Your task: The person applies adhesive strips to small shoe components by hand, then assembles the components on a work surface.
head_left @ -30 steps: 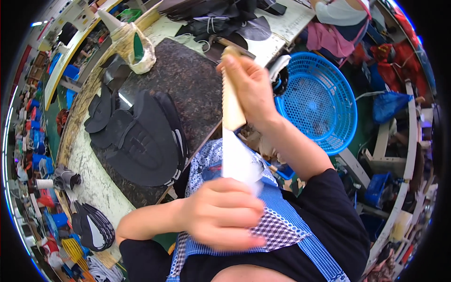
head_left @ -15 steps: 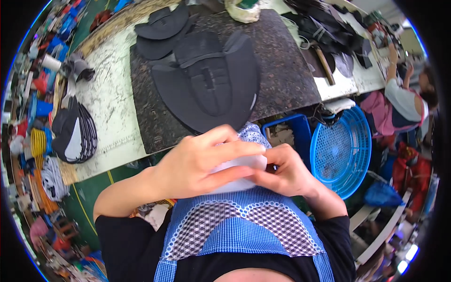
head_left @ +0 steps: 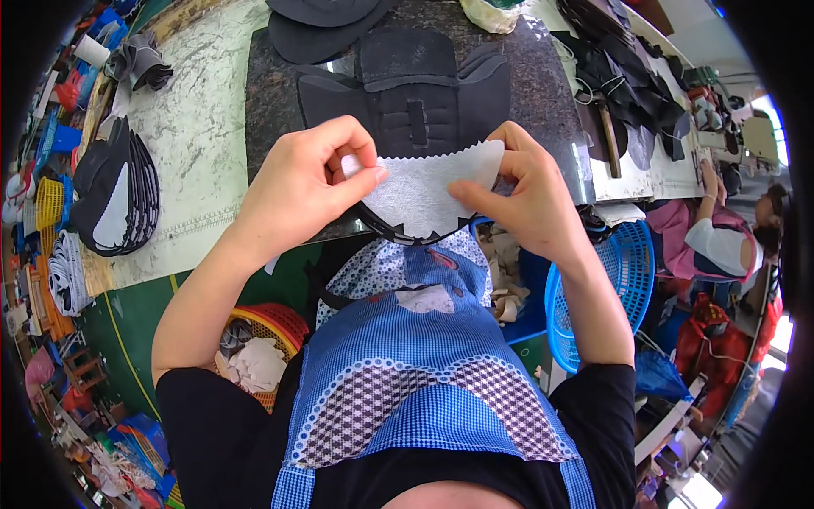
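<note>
Between my two hands is a light grey-white fabric piece [head_left: 420, 188] with a zigzag-cut upper edge and a curved lower edge. My left hand [head_left: 309, 182] pinches its left corner between thumb and fingers. My right hand [head_left: 530, 191] grips the right corner, with the thumb on its face. The piece lies over the near end of a stack of black padded shoe-upper pieces [head_left: 411, 102], and a black notched rim shows below it. Whether it is stuck to the black piece I cannot tell. The stack rests on a dark speckled stone slab [head_left: 543, 102].
More black pieces [head_left: 331, 34] lie on the slab's far side. Several black pieces with white patches [head_left: 123, 195] fan out on the white table [head_left: 199, 153] at left. A hammer [head_left: 609, 140] lies right of the slab. A blue basket [head_left: 623, 271] stands at right; another person [head_left: 721, 229] sits beyond it.
Both hands have moved forward and up, away from my apron to the stack. The white piece was bent between my fingers; now it is spread flat over the stack's near end.
</note>
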